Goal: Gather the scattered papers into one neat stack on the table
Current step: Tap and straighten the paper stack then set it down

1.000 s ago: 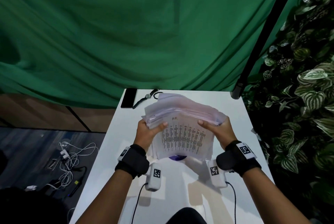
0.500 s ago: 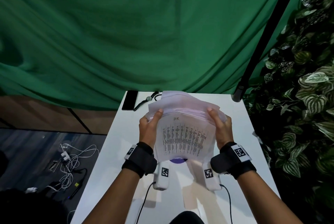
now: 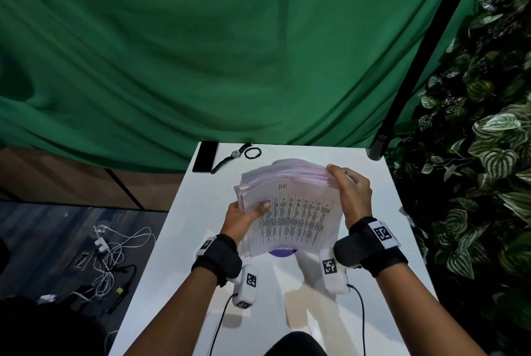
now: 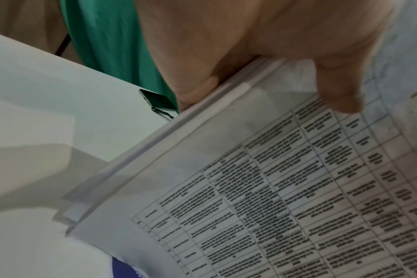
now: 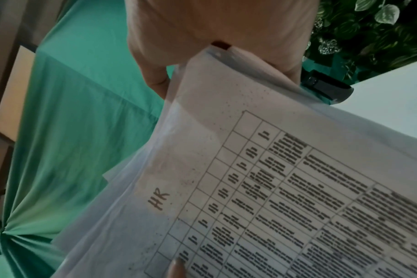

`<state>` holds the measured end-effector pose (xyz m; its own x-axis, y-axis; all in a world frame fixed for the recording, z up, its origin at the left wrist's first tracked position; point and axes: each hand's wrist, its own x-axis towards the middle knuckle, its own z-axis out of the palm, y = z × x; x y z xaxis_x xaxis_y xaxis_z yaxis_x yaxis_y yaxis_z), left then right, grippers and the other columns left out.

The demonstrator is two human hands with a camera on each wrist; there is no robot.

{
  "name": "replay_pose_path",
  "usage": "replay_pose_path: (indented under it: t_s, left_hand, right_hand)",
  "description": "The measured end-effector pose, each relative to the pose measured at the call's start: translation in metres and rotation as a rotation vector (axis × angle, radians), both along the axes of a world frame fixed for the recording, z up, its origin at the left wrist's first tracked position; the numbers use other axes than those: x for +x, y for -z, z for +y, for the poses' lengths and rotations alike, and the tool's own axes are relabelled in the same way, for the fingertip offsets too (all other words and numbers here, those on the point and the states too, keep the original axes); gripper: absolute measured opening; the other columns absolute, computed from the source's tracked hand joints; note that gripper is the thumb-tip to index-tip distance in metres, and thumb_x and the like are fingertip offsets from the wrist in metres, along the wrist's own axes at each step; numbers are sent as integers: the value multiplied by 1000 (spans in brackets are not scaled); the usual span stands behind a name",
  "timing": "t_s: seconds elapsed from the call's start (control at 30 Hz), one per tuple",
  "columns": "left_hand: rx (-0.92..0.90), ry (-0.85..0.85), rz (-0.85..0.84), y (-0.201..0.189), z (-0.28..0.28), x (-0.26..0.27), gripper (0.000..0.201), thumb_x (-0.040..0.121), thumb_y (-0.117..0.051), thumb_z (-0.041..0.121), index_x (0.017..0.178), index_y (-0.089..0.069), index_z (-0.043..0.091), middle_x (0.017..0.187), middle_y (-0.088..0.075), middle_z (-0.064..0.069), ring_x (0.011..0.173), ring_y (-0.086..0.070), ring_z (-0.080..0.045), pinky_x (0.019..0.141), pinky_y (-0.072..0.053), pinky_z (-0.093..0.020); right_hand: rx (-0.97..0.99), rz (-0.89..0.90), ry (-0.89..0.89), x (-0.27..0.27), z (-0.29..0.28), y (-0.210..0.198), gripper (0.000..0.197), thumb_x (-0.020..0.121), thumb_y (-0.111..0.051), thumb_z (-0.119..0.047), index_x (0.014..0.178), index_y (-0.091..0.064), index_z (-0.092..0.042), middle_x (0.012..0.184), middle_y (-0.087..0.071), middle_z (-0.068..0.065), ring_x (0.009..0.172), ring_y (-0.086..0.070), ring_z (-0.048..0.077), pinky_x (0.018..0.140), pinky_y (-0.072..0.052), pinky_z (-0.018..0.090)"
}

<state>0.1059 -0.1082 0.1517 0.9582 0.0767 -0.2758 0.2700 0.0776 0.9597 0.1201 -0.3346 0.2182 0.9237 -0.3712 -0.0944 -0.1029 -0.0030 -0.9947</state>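
at the centre of the head view, the stack of papers [image 3: 287, 206] is held up off the white table [image 3: 178, 240]. since half a second ago the left hand [image 3: 244, 216] has slid down its left edge, thumb on the printed sheet, while the right hand [image 3: 352, 191] pinches the upper right corner. edges look uneven, so squaring likely remains.

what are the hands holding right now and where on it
Both hold the stack of papers: the left hand grips its left edge, thumb on the top sheet; the right hand grips its far right corner.
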Motion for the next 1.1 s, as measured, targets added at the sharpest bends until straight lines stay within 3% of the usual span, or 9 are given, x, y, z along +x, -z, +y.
replay_pose_path:
  t_s: [0.17,0.27,0.37,0.47,0.6,0.73,0.87,0.93,1.1]
  left_hand:
    - [25,-56,11,2,-2,6,32,71,-83,22,98,-70,9,95,-75,-3,88,-70,-15,78,-52,-26]
    - [42,-47,24,3,4,8,27,70,-83,13,93,-68,14,92,-73,1,86,-69,-11,79,-52,-27]
    - [75,12,41,6,4,8,30,67,-84,5,91,-69,14,92,-74,-1,91,-70,-19,86,-55,-34]
    - [92,-30,-3,1,-5,10,25,68,-82,1,86,-68,13,89,-72,-4,90,-68,-24,77,-56,-30]
    - [80,-100,-93,-16,-10,15,30,69,-82,4,93,-66,11,91,-71,-1,83,-67,-10,69,-55,-20]
    - [59,-92,-61,-9,-3,8,43,61,-87,6,98,-67,13,99,-73,-7,98,-68,-25,82,-56,-34]
    - [-42,-122,-144,-18,-2,-8,46,66,-85,11,108,-65,13,106,-72,-7,105,-67,-25,87,-54,-32]
    - [-46,-172,-250,-37,-5,-11,47,68,-82,21,109,-60,14,108,-68,-2,102,-65,-16,89,-52,-28]
    - [131,-169,-497,-77,-14,-5,26,81,-73,23,101,-64,10,96,-68,4,89,-62,-1,76,-43,-6]
  right_hand:
    - [121,-120,-224,-7,-10,7,75,58,-72,-73,110,-67,-19,102,-70,3,94,-67,19,84,-51,33]
    - [156,-33,-521,-14,-27,23,97,49,-89,-48,135,-50,-27,124,-65,0,113,-64,14,95,-52,34]
    - [-18,51,-498,-23,-24,39,60,58,-90,-8,106,-64,-30,99,-74,-12,94,-67,-4,96,-50,39]
    - [-116,-19,-367,-21,-14,44,32,66,-84,-12,86,-72,-35,81,-75,-12,77,-68,-2,87,-54,45]
    - [-23,-116,-311,-16,-15,35,43,73,-75,8,81,-74,-35,78,-75,-16,76,-68,-1,80,-56,32]
    - [38,-56,-342,-23,-22,47,47,67,-79,10,97,-68,-25,92,-76,-7,89,-71,10,85,-57,37]
    - [-26,31,-383,-31,-25,72,45,72,-76,10,91,-68,-30,82,-75,-19,81,-69,-3,83,-54,31]
    - [25,25,-353,-31,-23,74,40,81,-68,9,86,-73,-31,80,-75,-18,79,-70,-2,76,-56,24]
    - [3,-85,-365,-25,-15,66,49,66,-79,12,93,-64,-26,82,-73,-25,79,-66,-10,69,-51,9]
